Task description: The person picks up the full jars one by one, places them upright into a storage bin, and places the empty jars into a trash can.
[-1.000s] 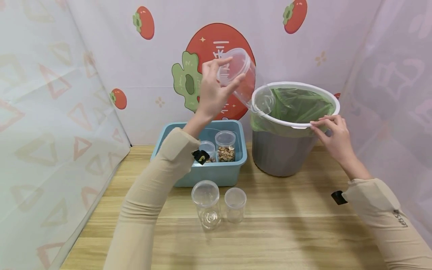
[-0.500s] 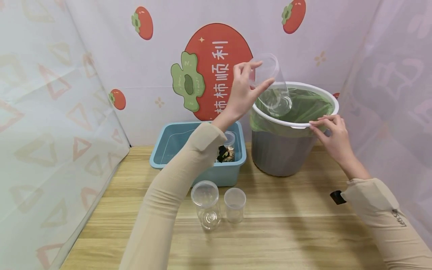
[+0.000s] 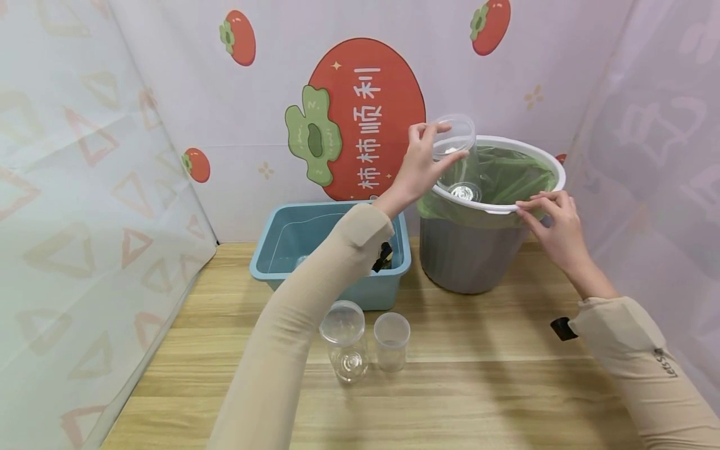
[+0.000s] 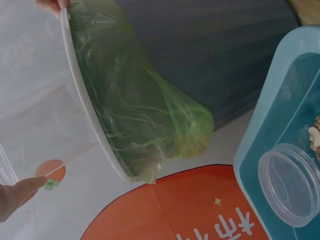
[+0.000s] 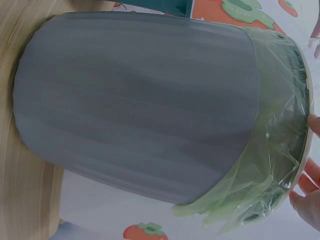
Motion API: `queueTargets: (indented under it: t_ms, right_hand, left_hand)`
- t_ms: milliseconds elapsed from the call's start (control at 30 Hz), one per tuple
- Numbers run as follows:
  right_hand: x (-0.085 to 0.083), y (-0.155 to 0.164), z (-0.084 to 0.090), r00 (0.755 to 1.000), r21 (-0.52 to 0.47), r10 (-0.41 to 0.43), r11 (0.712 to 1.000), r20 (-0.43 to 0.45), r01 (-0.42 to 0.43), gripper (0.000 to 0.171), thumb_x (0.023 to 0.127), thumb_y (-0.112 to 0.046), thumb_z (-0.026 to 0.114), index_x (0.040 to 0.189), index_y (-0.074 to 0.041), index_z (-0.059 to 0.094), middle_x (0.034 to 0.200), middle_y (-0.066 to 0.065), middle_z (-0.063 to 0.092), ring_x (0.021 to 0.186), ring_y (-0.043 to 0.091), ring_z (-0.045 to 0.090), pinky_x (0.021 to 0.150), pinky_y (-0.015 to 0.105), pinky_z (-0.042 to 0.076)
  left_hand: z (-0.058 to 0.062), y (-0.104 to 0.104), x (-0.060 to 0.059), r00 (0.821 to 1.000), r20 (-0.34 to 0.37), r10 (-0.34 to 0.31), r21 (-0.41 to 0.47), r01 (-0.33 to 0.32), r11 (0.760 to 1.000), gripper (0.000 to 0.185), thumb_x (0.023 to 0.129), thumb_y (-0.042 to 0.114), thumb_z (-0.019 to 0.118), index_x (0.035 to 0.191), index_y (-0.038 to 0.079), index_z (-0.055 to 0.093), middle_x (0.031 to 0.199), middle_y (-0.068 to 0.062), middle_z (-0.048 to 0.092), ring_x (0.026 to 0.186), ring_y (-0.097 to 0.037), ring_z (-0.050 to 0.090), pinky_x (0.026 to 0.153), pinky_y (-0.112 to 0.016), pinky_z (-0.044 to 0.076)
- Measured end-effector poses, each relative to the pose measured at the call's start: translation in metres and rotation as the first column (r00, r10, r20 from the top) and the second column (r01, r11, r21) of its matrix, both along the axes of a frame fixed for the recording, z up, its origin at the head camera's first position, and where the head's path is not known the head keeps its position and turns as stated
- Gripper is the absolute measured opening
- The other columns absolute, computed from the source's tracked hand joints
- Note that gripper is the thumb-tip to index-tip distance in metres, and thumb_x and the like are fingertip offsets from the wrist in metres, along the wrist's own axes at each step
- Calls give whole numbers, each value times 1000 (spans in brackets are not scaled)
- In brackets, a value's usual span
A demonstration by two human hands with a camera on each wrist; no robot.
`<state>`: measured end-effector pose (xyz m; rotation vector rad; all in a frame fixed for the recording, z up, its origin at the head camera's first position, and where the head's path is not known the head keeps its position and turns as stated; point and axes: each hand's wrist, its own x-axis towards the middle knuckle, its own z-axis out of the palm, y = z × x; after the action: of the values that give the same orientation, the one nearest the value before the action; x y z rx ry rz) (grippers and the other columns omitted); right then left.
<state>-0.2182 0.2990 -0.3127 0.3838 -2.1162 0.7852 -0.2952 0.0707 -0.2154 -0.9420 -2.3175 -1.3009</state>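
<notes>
My left hand [image 3: 419, 162] grips a clear plastic jar [image 3: 465, 174] near its round top, thumb on one side and fingers on the other. The jar looks empty and leans slightly, its base overlapping the near left part of the bin's opening in the head view. On the right, my right hand [image 3: 557, 225] pinches the white rim of the grey trash bin [image 3: 472, 256] between thumb and fingers. A green bin liner [image 3: 514, 172] covers the bin's inside and folds over the rim. The left wrist view shows only a fingertip of the left hand [image 4: 20, 197].
A blue basin [image 3: 284, 234] stands left of the bin, partly behind the left forearm. Inside it the left wrist view shows a jar with a clear lid [image 4: 290, 185] and some nuts [image 4: 315, 140]. A taller clear jar [image 3: 345, 359] and a shorter one [image 3: 392, 350] stand in front.
The left hand has carried the jar rightward and down from left of the bin to over its opening, and the jar is now more upright. The right hand stays at the rim.
</notes>
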Motion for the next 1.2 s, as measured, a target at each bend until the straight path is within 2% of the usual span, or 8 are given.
queueTargets:
  t_ms: [133,233,367,500,633,733,1033,1200]
  right_hand:
    - [0,0,0,1000,7,3,1000,-1,-3,19,69,14,66,87,8,63,96,26,50,95,39,40,82,42,29]
    - [0,0,0,1000,12,6,1000,-1,-6,19,69,14,66,87,8,63,96,26,50,95,39,40,81,41,29]
    - [0,0,-1,1000,7,7,1000,6,-7,19,69,14,66,87,8,63,97,26,50,96,38,40,80,39,28]
    - [0,0,-1,1000,6,4,1000,10,-4,19,69,14,66,87,8,63,97,26,49,96,37,40,80,38,27]
    - [-1,0,0,1000,6,9,1000,14,-9,19,69,14,65,88,8,63,98,26,49,97,38,39,80,40,28]
    - [-1,0,0,1000,1,11,1000,20,-11,19,70,14,65,88,8,63,98,26,49,97,37,39,81,41,28]
    - [-2,-1,-1,1000,-2,8,1000,17,-8,19,70,13,65,89,8,63,99,26,50,98,34,39,81,35,27]
    - [-2,0,-1,1000,-4,5,1000,20,-5,20,71,13,65,89,7,63,99,25,50,99,30,40,82,34,27]
  left_hand:
    - [-1,2,-5,998,60,-12,-94,18,995,55,81,28,63,127,8,39,130,-12,23,97,-19,51,78,-21,42]
    - [0,-1,-6,995,101,-13,-210,34,977,58,83,30,61,131,12,36,134,-11,20,103,-18,49,82,-22,40]
    - [0,-10,-3,994,96,-48,-384,81,920,48,85,29,58,127,13,43,130,-9,32,112,-16,42,90,-24,36]
    - [-3,-24,6,988,95,-120,-494,151,856,34,86,26,58,117,11,54,118,-7,48,106,-17,47,85,-24,38]
    - [-7,-41,15,975,121,-184,-534,221,816,33,85,23,59,114,8,56,111,-8,52,101,-17,49,81,-23,40]
    - [-10,-54,22,968,141,-208,-551,251,796,35,85,23,60,115,7,56,111,-8,53,103,-16,49,84,-22,40]
    - [-20,-90,41,959,147,-244,-585,283,760,32,85,26,59,112,10,57,111,-1,55,100,-12,49,86,-26,38]
    - [-27,-109,50,946,171,-276,-572,324,754,32,85,25,59,113,9,57,109,-2,54,98,-13,50,86,-25,39]
